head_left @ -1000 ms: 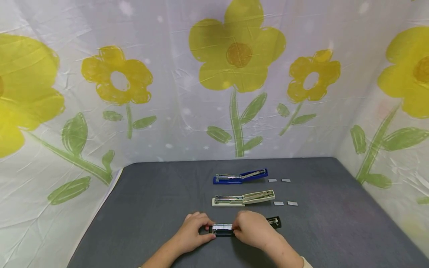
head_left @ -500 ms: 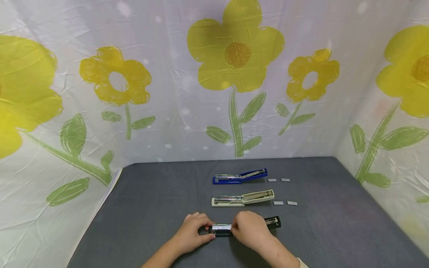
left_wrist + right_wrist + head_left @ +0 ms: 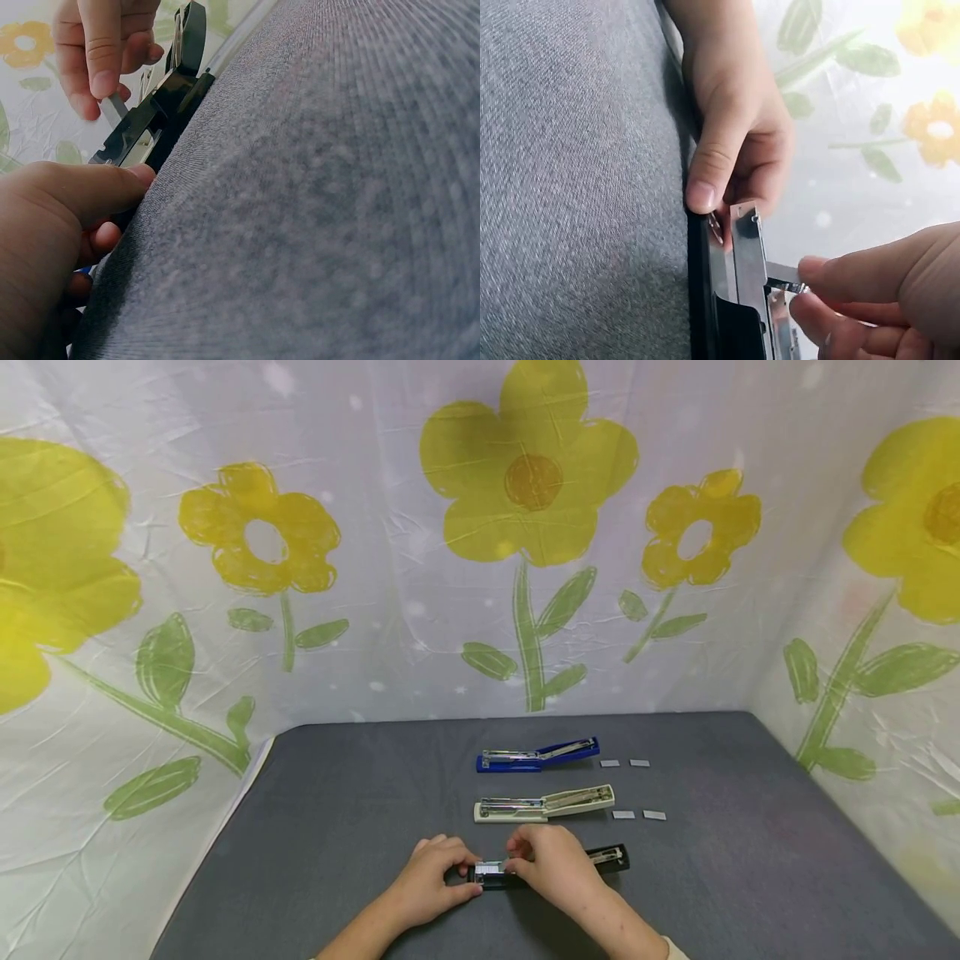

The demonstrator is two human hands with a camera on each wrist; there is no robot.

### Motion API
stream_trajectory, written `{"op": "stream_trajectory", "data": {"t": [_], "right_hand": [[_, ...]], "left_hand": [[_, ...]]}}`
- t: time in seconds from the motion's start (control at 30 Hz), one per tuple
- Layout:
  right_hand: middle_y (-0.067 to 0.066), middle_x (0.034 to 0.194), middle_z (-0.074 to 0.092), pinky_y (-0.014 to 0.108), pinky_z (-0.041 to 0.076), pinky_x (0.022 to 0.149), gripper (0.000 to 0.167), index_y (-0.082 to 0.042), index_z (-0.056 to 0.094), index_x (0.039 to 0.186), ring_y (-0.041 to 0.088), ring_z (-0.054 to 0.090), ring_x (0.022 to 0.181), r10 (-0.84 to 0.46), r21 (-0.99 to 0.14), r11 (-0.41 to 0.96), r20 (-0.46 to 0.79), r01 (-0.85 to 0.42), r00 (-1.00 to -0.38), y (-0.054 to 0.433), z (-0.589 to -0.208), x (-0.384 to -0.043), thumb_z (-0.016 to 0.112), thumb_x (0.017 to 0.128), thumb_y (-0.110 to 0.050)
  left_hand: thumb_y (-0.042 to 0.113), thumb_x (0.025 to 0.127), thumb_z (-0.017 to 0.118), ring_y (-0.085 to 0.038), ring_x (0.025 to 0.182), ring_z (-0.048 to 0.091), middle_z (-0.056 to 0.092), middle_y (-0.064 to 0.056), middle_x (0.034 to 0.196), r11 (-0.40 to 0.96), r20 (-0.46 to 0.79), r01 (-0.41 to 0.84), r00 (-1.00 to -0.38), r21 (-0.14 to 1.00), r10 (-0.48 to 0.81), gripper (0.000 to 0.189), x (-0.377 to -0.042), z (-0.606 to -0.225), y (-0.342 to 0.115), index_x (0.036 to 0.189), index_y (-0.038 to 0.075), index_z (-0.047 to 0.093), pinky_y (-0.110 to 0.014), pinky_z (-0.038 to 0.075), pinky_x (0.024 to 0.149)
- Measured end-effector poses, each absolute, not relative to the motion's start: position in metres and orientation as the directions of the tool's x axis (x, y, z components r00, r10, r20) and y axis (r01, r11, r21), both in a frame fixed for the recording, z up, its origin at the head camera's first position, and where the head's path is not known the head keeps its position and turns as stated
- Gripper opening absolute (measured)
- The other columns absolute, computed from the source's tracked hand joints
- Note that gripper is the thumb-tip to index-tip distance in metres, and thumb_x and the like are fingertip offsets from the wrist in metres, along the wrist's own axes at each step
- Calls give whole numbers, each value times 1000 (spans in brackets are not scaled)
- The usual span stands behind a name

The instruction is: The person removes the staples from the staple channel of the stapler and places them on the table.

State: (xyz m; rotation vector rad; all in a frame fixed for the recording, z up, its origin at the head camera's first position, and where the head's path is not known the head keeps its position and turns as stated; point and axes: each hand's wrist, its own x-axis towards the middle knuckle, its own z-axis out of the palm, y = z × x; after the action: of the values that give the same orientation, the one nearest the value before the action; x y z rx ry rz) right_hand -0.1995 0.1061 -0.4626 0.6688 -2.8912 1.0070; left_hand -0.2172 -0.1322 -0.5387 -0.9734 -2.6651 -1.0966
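Note:
A black stapler [image 3: 611, 858] lies opened out on the table, its lid tipped back to the right. My left hand [image 3: 431, 878] grips the front end of its base between thumb and fingers, with the thumb along the near side. Over the metal magazine [image 3: 748, 251], my right hand [image 3: 557, 862] pinches a short strip of staples [image 3: 786, 286] between thumb and index finger. The strip [image 3: 114, 112] slants down to the magazine's top in the left wrist view. The other right-hand fingers are loosely bent.
Behind the black stapler lie an opened cream stapler [image 3: 513, 816] and an opened blue stapler [image 3: 512, 768]. Two staple strips [image 3: 623, 815] sit right of the cream one, and two more staple strips [image 3: 610, 763] right of the blue. A flowered cloth [image 3: 405, 610] encloses the grey table [image 3: 337, 802].
My right hand has lifted a little and shifted left along the magazine; the staple strip now shows slanted in its pinch. My left hand and the staplers stay in place.

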Motion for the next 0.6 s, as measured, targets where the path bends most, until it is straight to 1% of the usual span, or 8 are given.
{"op": "stream_trajectory", "data": {"t": [0.07,0.13,0.3,0.5,0.6], "right_hand": [[-10,77,69,29,49,62,7,-11,78,90,3,60,68,-408,-613,681,138,-401,-903,105,-463,-201,83,86,-13],[-10,78,70,28,50,63,7,-9,80,92,3,61,69,-423,-615,674,135,-411,-896,104,-464,-201,82,86,-12],[-9,77,70,28,50,62,8,-8,81,90,3,60,68,-423,-575,695,160,-433,-892,102,-464,-199,84,83,-9],[-11,75,67,28,49,61,7,-10,80,86,2,57,67,-418,-509,730,198,-457,-887,102,-464,-197,86,81,-9],[-12,73,65,28,48,60,8,-12,80,84,1,55,65,-421,-495,731,214,-470,-881,104,-462,-196,86,81,-9]], "left_hand": [[32,84,86,0,76,42,53,18,81,536,318,596,-790,598,523,19,-217,-539,-132,98,30,73,-25,30,75],[31,84,86,0,76,42,53,18,81,533,325,599,-788,597,523,19,-217,-539,-132,99,30,73,-25,30,75],[32,85,86,-1,76,43,54,17,81,529,332,605,-784,596,524,19,-217,-538,-132,99,30,73,-25,30,74],[34,85,85,-1,76,43,54,17,81,533,320,599,-788,598,526,18,-217,-539,-133,97,30,73,-25,29,75],[33,85,86,0,77,43,54,17,81,531,328,603,-785,595,525,19,-217,-539,-133,98,30,73,-25,29,75]]}}
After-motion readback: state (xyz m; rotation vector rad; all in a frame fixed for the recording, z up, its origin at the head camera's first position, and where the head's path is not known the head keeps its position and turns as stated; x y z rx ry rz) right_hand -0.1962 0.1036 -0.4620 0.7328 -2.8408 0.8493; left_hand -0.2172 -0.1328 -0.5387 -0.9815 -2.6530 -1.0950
